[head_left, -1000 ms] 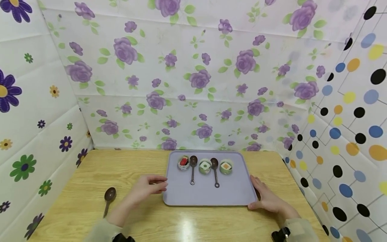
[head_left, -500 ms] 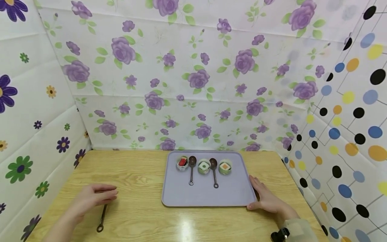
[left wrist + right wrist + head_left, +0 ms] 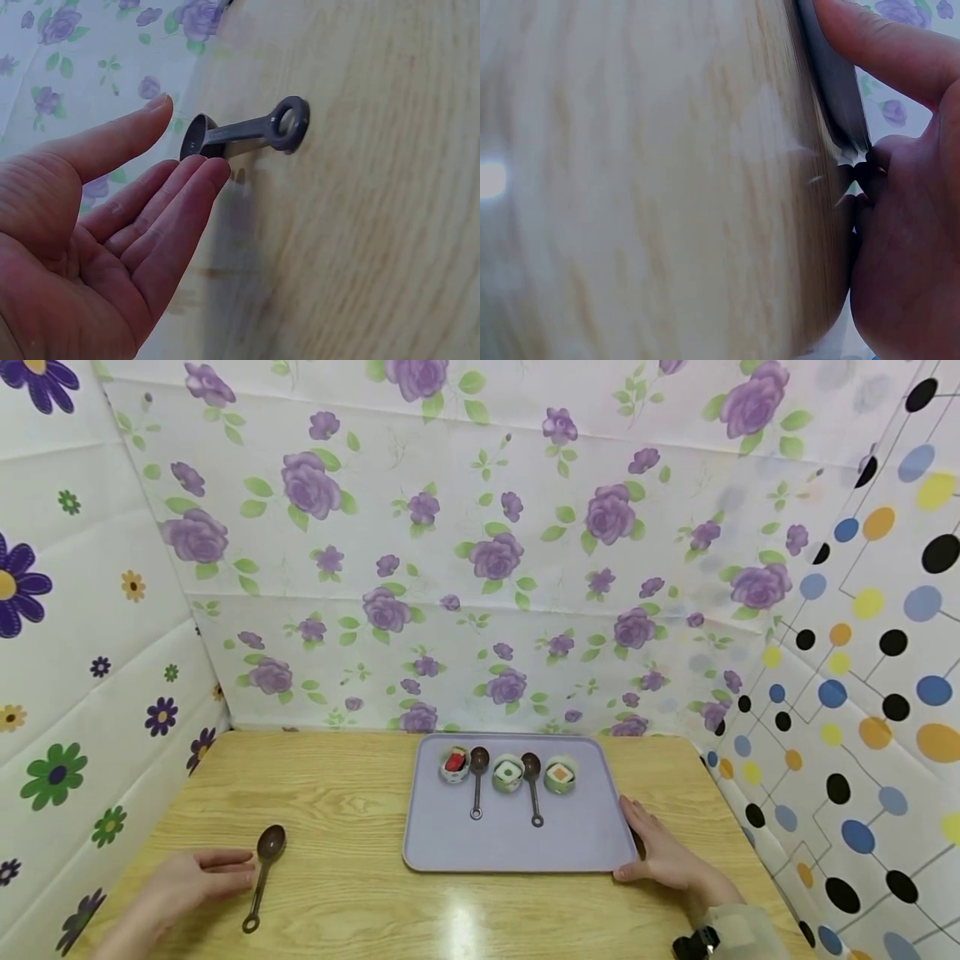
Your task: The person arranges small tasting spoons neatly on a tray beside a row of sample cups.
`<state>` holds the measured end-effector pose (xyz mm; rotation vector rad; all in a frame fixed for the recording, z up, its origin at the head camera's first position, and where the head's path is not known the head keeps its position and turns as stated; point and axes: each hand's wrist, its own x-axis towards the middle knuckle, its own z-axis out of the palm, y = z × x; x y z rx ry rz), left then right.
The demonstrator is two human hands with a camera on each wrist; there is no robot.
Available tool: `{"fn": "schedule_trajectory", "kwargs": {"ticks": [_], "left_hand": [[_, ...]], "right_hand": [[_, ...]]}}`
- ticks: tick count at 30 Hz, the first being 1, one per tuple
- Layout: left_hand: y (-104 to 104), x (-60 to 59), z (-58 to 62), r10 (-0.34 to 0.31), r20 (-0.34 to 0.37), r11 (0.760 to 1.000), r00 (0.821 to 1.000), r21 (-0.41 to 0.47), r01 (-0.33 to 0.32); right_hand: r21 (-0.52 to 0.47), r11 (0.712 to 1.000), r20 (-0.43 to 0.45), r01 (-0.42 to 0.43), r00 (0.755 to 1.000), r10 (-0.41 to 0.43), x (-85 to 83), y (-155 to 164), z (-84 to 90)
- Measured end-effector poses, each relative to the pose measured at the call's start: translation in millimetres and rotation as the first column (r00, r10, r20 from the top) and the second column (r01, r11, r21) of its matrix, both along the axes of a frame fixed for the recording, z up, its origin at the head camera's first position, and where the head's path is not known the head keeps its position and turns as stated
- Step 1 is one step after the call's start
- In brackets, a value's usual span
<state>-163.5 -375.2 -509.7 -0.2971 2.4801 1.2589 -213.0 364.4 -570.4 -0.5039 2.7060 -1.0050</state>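
A dark brown spoon (image 3: 261, 877) lies on the wooden table (image 3: 352, 827) at the front left, bowl pointing away from me. My left hand (image 3: 225, 868) rests just left of it with fingers straight and holds nothing. In the left wrist view the left hand (image 3: 176, 146) is palm up beside the spoon (image 3: 247, 131). A lavender tray (image 3: 517, 843) sits in the middle. My right hand (image 3: 637, 831) holds its front right corner, and in the right wrist view its thumb (image 3: 885, 45) lies over the tray's edge (image 3: 836, 97).
At the back of the tray stand three small cups, with red (image 3: 455, 763), white-green (image 3: 508, 773) and orange (image 3: 560, 774) contents. Two brown spoons (image 3: 477, 781) (image 3: 533, 789) lie between them. Patterned walls close in the table at the back, left and right.
My left hand left the tray's left edge, swung to the spoon on the table and covered its bowl, then drew back a little so the bowl shows. The right hand stayed.
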Motion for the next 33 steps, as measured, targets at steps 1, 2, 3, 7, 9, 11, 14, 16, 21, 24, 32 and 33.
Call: {"fn": "schedule_trajectory", "kwargs": {"ticks": [1,2,3,7,9,11,14,16,21,24,32,33], "left_hand": [[0,0.6,-2.0,0.000,0.002,1.000,1.000,0.009,0.000],[1,1.3,-3.8,-0.004,0.001,1.000,1.000,0.026,0.004],[1,2.1,-5.8,0.007,0.006,0.998,1.000,0.057,-0.007],[2,4.0,-12.2,0.041,0.040,0.984,0.998,0.170,-0.047],[2,5.1,-13.6,0.044,0.053,0.980,0.998,0.190,-0.053],[2,5.7,-14.9,0.035,0.058,0.984,0.998,0.175,-0.044],[3,6.2,-16.3,0.019,0.051,0.992,0.999,0.127,-0.025],[4,6.2,-18.0,0.022,0.050,0.993,0.999,0.114,-0.028],[9,6.2,-19.9,0.048,0.045,0.994,0.998,0.091,-0.052],[12,5.9,-20.0,0.058,0.047,0.994,0.997,0.085,-0.062],[14,3.1,-21.9,0.081,0.056,0.995,0.995,0.062,-0.084],[14,3.1,-22.1,0.081,0.052,0.995,0.995,0.058,-0.084]], "right_hand": [[0.000,1.000,0.000,-0.001,1.000,0.001,0.1,0,-0.2],[0.000,1.000,0.001,-0.002,1.000,0.002,0.0,0,-0.4],[0.000,1.000,0.000,-0.004,1.000,0.004,-0.1,0,-0.7],[-0.008,1.000,-0.004,-0.007,1.000,0.007,-0.4,0,-1.1],[-0.013,1.000,-0.004,-0.008,1.000,0.008,-0.4,0,-0.6],[-0.014,1.000,-0.003,-0.007,1.000,0.007,0.0,-1,0.2],[-0.014,1.000,-0.004,-0.007,1.000,0.007,0.5,-1,0.5],[-0.017,1.000,-0.005,-0.008,1.000,0.008,0.6,-1,-0.1],[-0.015,1.000,-0.011,-0.010,1.000,0.010,0.9,0,-2.1],[-0.012,1.000,-0.016,-0.010,1.000,0.010,1.6,0,-2.3],[-0.011,1.000,-0.029,-0.006,1.000,0.006,1.8,-1,-1.2],[-0.010,1.000,-0.030,-0.006,1.000,0.006,1.7,-1,-1.2]]}}
